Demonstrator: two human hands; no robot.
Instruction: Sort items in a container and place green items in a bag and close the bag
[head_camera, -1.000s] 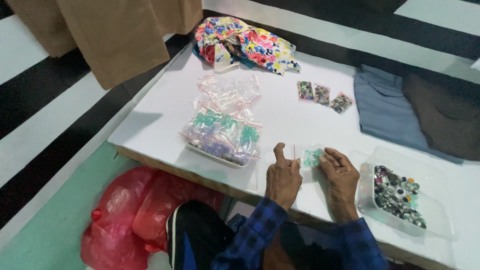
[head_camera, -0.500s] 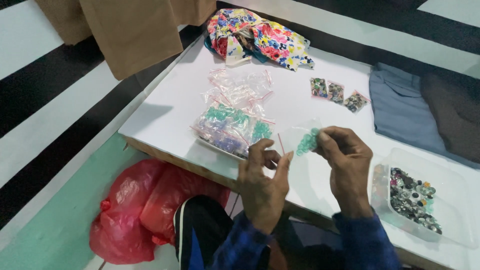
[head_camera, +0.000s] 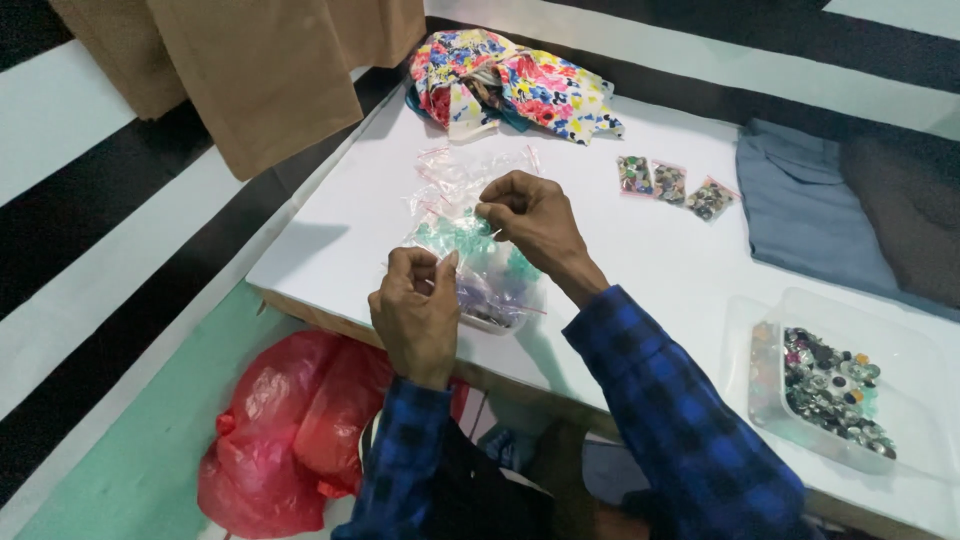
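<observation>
Hands over a low white table (head_camera: 640, 250), sleeves in blue-and-black check. Right hand (head_camera: 530, 215) raised near table centre, fingers pinched narrow on the top edge of a small clear zip bag (head_camera: 462, 232) holding green pieces. Left hand (head_camera: 418, 305) at about 7 o'clock from the right, fingers curled in, thumb against forefinger; whether pinching anything, cannot tell. Directly beneath both hands, at the table's near edge: shallow tray (head_camera: 490, 290) piled with more small filled bags, green and purple contents showing through plastic. Loose empty zip bags with red strips (head_camera: 455, 170) at 12 o'clock from that tray. Further on at 12 o'clock, bunched floral cloth (head_camera: 510, 85) at the far edge. Three small packed bags of dark pieces (head_camera: 668, 185) in a row at 2 o'clock from the right hand, well apart from it. Folded grey-blue cloth (head_camera: 800, 210) and darker brown cloth (head_camera: 905, 215) at 3 o'clock. Clear plastic tub of mixed beads or buttons (head_camera: 830, 385) at 4 o'clock, near the table corner. Red plastic bag (head_camera: 290, 425) on the floor at 7 o'clock, beside the knees. Brown fabric (head_camera: 270, 80) hanging at 10 o'clock.
</observation>
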